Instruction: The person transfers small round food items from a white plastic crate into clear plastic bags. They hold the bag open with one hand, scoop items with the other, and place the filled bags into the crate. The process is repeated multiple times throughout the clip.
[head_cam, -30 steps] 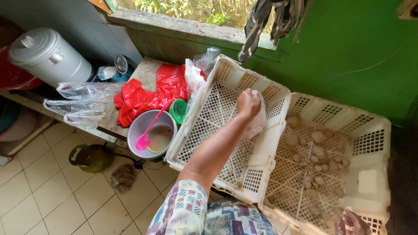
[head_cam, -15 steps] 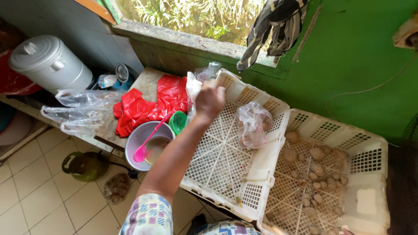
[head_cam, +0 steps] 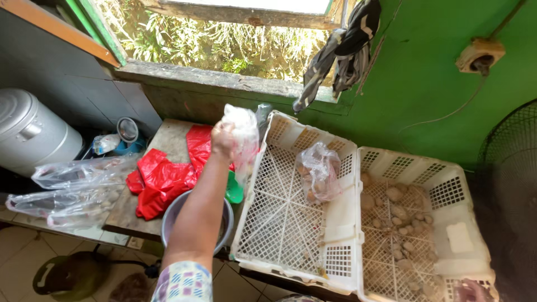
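My left hand point(head_cam: 222, 138) is raised over the wooden table point(head_cam: 170, 137) and shut on a crumpled clear plastic bag point(head_cam: 244, 134), which hangs above a green scoop point(head_cam: 234, 192). To its right, a second clear bag point(head_cam: 320, 170) holding pale lumps lies in the left white lattice crate point(head_cam: 279, 223). The right white crate point(head_cam: 447, 193) contains several pale round lumps point(head_cam: 394, 210). A blurred pinkish shape at the bottom right corner point(head_cam: 469, 291) may be my right hand; its fingers are not readable.
A red plastic bag point(head_cam: 162, 179) and a grey bowl point(head_cam: 170, 215) sit under my arm. Clear bags point(head_cam: 72, 190) and a metal container point(head_cam: 28, 131) are at left. A cloth point(head_cam: 347, 50) hangs at the window, a fan point(head_cam: 512, 184) stands at right, a green cylinder point(head_cam: 70, 274) on the floor.
My left hand let go of the filled bag in the left crate, swung left to the table and lifted another clear plastic bag. The view tilted upward.
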Demonstrator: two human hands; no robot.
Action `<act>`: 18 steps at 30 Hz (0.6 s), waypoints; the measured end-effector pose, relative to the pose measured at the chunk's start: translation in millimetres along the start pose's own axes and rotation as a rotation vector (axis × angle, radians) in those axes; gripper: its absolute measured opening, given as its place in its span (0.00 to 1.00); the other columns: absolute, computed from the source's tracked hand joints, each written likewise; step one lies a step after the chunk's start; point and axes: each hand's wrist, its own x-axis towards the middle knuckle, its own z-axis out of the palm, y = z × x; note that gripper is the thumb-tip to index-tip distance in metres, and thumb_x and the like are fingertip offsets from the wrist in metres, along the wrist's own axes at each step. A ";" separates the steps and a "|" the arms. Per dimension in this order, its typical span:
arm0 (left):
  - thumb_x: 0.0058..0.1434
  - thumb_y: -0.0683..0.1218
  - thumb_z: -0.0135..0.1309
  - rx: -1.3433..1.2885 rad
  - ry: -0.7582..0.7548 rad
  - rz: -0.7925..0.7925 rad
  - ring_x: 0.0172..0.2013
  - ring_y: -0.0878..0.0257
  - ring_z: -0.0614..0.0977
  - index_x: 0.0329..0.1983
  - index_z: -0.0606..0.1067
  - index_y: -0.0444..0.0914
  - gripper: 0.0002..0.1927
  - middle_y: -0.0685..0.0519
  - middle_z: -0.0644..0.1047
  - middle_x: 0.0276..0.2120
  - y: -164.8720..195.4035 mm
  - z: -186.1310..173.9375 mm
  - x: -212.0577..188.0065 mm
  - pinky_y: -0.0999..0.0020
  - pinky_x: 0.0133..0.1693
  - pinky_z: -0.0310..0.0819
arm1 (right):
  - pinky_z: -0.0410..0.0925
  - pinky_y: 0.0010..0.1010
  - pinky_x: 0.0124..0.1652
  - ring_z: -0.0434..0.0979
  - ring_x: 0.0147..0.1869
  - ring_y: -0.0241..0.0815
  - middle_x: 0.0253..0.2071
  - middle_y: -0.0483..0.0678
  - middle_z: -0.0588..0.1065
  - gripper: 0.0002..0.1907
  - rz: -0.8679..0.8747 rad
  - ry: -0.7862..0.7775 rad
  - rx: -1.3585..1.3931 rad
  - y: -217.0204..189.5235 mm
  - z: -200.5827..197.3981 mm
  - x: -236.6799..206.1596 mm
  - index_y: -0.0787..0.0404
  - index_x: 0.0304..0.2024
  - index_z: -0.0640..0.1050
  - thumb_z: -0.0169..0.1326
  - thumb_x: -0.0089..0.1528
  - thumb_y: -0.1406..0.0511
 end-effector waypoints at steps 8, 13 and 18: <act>0.72 0.58 0.44 -0.500 -0.579 -0.176 0.60 0.49 0.76 0.72 0.60 0.37 0.31 0.44 0.71 0.63 51.0 -31.4 -79.2 0.49 0.60 0.74 | 0.75 0.33 0.45 0.82 0.40 0.41 0.36 0.54 0.81 0.14 -0.229 0.287 0.116 12.7 4.0 -41.6 0.66 0.48 0.78 0.64 0.71 0.61; 0.72 0.65 0.45 -0.680 -0.799 -0.302 0.64 0.46 0.73 0.77 0.56 0.38 0.39 0.44 0.69 0.67 23.9 -24.6 -180.1 0.44 0.62 0.72 | 0.73 0.37 0.47 0.79 0.42 0.44 0.42 0.58 0.78 0.23 -0.348 0.378 0.500 10.5 30.2 -67.2 0.71 0.59 0.73 0.63 0.68 0.62; 0.68 0.50 0.53 -0.587 -0.700 -0.438 0.61 0.51 0.75 0.72 0.62 0.43 0.29 0.46 0.70 0.63 -33.6 -4.0 -255.1 0.52 0.58 0.75 | 0.75 0.34 0.49 0.72 0.48 0.39 0.53 0.53 0.70 0.38 -0.652 -0.360 1.565 -74.1 56.7 -106.5 0.65 0.73 0.64 0.63 0.65 0.59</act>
